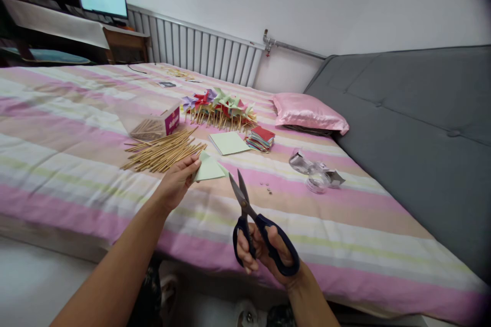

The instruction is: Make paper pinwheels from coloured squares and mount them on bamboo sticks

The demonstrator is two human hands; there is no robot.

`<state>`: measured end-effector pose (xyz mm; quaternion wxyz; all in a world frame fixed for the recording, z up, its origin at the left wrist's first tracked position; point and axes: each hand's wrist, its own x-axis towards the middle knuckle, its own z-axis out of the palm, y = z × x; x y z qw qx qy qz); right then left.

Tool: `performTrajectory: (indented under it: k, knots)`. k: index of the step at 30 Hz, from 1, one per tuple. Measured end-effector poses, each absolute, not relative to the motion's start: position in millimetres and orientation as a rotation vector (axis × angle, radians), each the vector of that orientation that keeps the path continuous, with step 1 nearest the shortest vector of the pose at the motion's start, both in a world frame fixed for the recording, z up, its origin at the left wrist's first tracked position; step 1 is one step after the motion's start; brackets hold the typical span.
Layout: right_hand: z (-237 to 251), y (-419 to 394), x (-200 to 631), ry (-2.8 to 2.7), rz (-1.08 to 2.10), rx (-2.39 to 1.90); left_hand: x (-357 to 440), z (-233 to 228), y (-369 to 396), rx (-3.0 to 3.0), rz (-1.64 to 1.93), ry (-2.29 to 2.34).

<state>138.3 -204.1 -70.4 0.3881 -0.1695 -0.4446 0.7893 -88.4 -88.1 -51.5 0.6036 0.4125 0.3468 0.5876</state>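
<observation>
My left hand (179, 180) pinches a pale green sheet of paper (210, 167) by its left edge, above the bed. The sheet has parted flaps on its right side. Through the handles of dark blue scissors (276, 245) go the fingers of my right hand (268, 253). The scissor blades are spread apart, their tips close to the paper's right corner; I cannot tell if they touch it. Just behind the held sheet lie a loose heap of thin wooden sticks (164, 150) and a stack of pale green paper (229, 143).
Finished paper pinwheels (220, 104) stand in a cluster farther back. Beside the green stack is a pile of coloured paper (261, 138). A clear plastic box (172, 120), several tiny pieces (268, 190), clear tape rolls (317, 183) and a pink pillow (309, 112) rest on the striped bed (345, 265).
</observation>
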Motion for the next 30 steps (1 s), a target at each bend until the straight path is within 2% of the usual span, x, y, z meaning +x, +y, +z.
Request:
performTrajectory:
  k: [30]
  knots:
    - [-70.4, -203.6, 139.2, -1.159, 2.007, -0.426, -88.9, -49.7, -88.9, 0.948, 1.357, 0.803]
